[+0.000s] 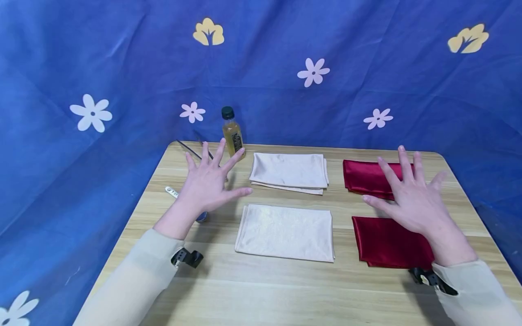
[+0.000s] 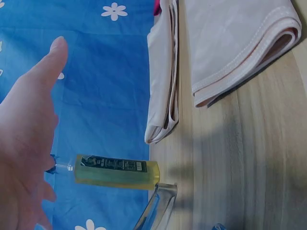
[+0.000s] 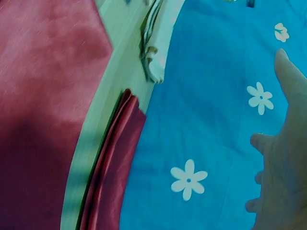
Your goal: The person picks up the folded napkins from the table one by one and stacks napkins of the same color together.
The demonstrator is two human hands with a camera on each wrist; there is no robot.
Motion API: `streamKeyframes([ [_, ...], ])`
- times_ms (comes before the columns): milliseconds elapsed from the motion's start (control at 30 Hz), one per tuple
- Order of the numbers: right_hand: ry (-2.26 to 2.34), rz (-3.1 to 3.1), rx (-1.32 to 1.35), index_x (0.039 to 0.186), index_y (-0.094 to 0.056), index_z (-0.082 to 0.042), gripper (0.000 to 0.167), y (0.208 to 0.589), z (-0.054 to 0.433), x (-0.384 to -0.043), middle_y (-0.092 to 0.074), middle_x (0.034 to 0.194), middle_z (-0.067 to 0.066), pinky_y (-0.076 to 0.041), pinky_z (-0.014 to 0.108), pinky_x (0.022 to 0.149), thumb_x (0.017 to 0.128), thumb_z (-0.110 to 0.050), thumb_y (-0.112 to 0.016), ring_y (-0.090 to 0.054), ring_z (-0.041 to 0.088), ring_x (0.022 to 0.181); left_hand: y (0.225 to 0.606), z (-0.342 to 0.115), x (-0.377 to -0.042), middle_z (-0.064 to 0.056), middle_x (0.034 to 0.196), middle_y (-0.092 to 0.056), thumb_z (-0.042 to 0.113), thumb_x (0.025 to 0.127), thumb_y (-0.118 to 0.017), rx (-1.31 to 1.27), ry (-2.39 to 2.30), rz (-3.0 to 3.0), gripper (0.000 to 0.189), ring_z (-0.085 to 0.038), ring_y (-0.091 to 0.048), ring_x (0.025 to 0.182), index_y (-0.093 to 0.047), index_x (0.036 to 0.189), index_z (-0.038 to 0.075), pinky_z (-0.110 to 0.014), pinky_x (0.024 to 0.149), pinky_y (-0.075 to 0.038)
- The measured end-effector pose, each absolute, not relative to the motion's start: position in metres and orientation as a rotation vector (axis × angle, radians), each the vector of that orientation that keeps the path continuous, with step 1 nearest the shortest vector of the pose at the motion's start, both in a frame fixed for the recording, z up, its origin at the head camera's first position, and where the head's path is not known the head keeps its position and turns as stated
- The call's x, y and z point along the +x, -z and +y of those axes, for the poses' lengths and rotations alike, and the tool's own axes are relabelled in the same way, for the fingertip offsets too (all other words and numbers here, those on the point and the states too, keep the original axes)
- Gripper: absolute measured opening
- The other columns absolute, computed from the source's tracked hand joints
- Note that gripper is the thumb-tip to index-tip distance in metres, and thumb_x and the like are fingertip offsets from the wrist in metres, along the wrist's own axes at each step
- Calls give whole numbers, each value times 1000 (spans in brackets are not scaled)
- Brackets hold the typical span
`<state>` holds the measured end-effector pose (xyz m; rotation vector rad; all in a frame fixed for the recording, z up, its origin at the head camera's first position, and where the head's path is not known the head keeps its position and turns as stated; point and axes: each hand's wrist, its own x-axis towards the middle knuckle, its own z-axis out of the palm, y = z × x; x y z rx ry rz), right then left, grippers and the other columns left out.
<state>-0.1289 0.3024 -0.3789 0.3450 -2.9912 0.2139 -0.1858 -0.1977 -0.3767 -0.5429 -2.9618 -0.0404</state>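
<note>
My left hand [image 1: 208, 183] is held above the left of the table, its fingers spread and holding nothing. Over the dark red folded cloths hovers my right hand [image 1: 416, 201], also spread and holding nothing. It partly covers the back red cloth [image 1: 355, 176] and the front red cloth [image 1: 387, 244]. Between the hands lie two folded off-white cloths, a back one [image 1: 288, 170] and a front one [image 1: 285, 233]. A bottle of yellow liquid [image 2: 115, 171] with a dark cap stands just beyond the left fingers.
A shiny metal object [image 2: 160, 203] is beside the bottle's base. Partly hidden by the left hand are thin dark rods [image 1: 187, 148] and a slim object with a white printed end [image 1: 171, 192]. A blue flowered curtain [image 1: 261, 104] hangs behind the wooden table [image 1: 277, 294].
</note>
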Motion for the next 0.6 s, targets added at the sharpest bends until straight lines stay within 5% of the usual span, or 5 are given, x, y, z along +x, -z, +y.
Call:
streamKeyframes([
  [300, -285, -2961, 418, 172, -10, -26, 107, 366, 287, -132, 17, 175, 12, 8, 94, 102, 92, -73, -63, 14, 46, 158, 370, -191, -185, -11, 177, -1, 97, 85, -40, -565, 104, -2952, 104, -52, -5, 156, -3, 168, 47, -81, 113, 13],
  [600, -431, -2912, 436, 171, -19, -23, 104, 360, 274, -140, 8, 177, 12, -4, 89, 111, 92, -71, -67, 2, 47, 159, 366, -184, -188, -6, 177, -4, 92, 88, -44, -581, 227, -2923, 100, -41, -8, 159, -4, 168, 47, -78, 119, 2],
])
